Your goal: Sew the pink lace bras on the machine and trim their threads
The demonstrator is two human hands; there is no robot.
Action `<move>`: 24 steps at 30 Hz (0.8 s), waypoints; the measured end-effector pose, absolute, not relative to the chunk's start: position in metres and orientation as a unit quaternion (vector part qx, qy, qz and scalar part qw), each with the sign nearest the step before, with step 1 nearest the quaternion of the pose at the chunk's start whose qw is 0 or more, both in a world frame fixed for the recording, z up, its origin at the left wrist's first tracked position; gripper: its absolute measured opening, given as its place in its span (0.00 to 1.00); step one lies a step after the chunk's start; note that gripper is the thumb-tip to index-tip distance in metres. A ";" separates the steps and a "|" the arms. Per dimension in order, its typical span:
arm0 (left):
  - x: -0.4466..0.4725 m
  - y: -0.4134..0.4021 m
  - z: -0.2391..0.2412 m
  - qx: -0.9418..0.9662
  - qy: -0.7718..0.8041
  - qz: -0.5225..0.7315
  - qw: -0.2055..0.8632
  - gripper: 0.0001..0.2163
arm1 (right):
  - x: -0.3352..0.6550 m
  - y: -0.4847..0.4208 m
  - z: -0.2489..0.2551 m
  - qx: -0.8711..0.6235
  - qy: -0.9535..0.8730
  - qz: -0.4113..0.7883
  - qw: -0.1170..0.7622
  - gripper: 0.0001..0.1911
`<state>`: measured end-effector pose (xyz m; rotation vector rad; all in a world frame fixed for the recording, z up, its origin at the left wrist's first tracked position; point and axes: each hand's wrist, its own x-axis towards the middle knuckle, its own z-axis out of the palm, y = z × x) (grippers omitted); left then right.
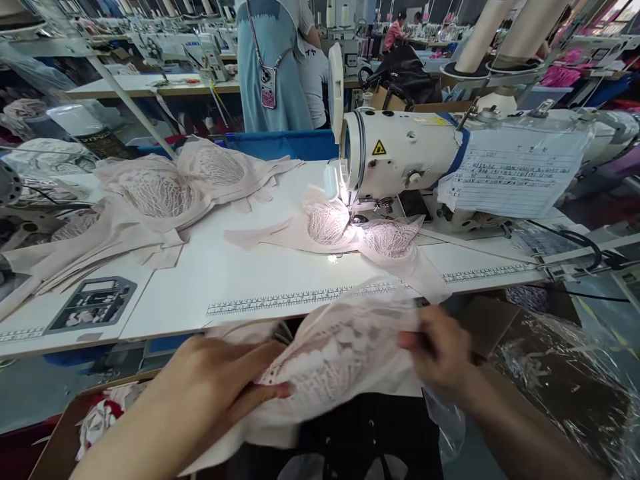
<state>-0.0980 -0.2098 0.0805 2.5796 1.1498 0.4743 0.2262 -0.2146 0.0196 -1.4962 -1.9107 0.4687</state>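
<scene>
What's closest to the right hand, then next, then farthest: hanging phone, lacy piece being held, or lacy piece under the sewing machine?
Head view, from the right hand:
1. Lacy piece being held: touching it, in front.
2. Lacy piece under the sewing machine: on the table, beyond.
3. Hanging phone: far back, left of the machine.

The bra [335, 360] is sheer lace cloth, the tabletop [240, 273] smooth and glossy.

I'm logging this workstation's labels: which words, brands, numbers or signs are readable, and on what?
"JUKI", apparently: background sewing machine.
"イヤ", partly visible: white shirt.
Yellow warning triangle, wordless: near sewing machine.
"工 艺": heading, paper sheet; the rest too small.
Ruler strip numbers, yellow sticker: too small.
</scene>
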 end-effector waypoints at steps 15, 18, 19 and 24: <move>-0.070 -0.223 -0.104 0.775 0.605 -0.123 0.133 0.16 | 0.266 -0.210 -0.083 -0.479 -0.644 0.592 -0.065 0.18; -0.074 -0.221 -0.092 0.848 0.523 -0.059 0.060 0.09 | 0.295 -0.209 -0.064 -0.472 -0.668 0.557 -0.142 0.16; -0.073 -0.217 -0.084 0.881 0.472 -0.007 0.020 0.07 | 0.303 -0.206 -0.053 -0.492 -0.677 0.526 -0.151 0.13; -0.057 -0.163 -0.021 0.941 0.186 0.270 -0.088 0.09 | 0.311 -0.171 0.023 -0.559 -0.712 0.410 -0.111 0.20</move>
